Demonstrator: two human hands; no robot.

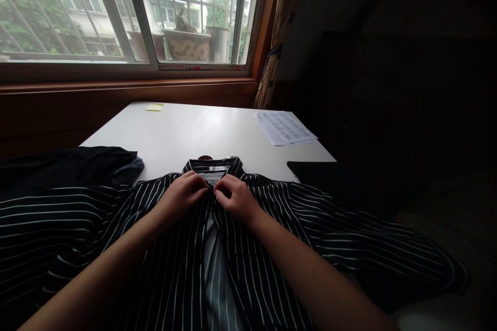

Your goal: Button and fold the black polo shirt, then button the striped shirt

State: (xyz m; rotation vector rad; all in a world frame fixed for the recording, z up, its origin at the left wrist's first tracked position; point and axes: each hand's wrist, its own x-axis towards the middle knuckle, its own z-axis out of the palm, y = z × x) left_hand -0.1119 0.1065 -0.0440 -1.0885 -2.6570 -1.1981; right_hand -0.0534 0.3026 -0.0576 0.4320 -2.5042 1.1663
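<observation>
A black shirt with white stripes (174,269) lies spread out in front of me, collar at the far end and sleeves out to both sides. Its front edges meet just below the collar and part lower down, where the greyish inside shows. My left hand (186,191) pinches the left front edge near the collar. Close beside it, my right hand (235,197) pinches the other front edge, fingertips almost touching the left ones. Any button between the fingers is too small to make out. A brown rounded piece, perhaps a hanger top, peeks out behind the collar.
Under the shirt is a white table (186,129). Dark folded clothing (70,165) lies at the left, and another dark cloth (322,173) at the right. Printed papers (285,128) and a yellow sticky note (154,107) lie toward the back. A barred window (194,10) and a curtain (272,72) stand beyond.
</observation>
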